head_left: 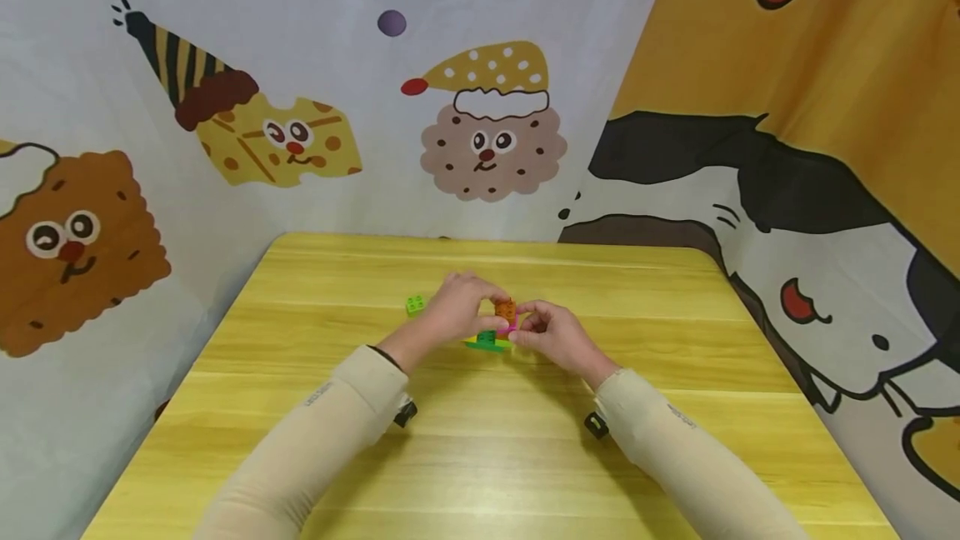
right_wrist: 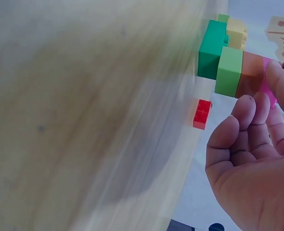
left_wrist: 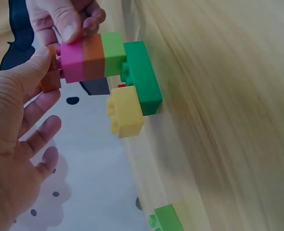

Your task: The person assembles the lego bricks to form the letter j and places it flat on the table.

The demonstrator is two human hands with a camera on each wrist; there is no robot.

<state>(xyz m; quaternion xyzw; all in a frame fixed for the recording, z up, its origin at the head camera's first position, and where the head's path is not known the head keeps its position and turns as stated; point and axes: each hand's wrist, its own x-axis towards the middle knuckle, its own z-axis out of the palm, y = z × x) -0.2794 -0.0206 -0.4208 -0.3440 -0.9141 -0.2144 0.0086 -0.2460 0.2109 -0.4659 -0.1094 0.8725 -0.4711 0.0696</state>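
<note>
A toy-brick stack stands on the table. Its base is a long dark green brick [left_wrist: 144, 79], with a yellow brick [left_wrist: 127, 113] at one end. At the other end rise a light green brick [left_wrist: 114, 54], an orange-brown brick [left_wrist: 93, 57] and a pink brick [left_wrist: 72, 62]. Between thumb and fingers my left hand [head_left: 457, 307] pinches another orange-brown brick [left_wrist: 50, 77] right at the top of the pink one, whose studs partly show. My right hand [head_left: 555, 332] grips the pink brick from the side, its lower fingers curled.
Left of the stack, a loose light green brick [head_left: 415, 305] lies on the wooden table [head_left: 480, 457]. A small red brick [right_wrist: 201, 114] sits near the stack on the right hand's side. Behind the table hangs a cartoon-printed curtain [head_left: 360, 215].
</note>
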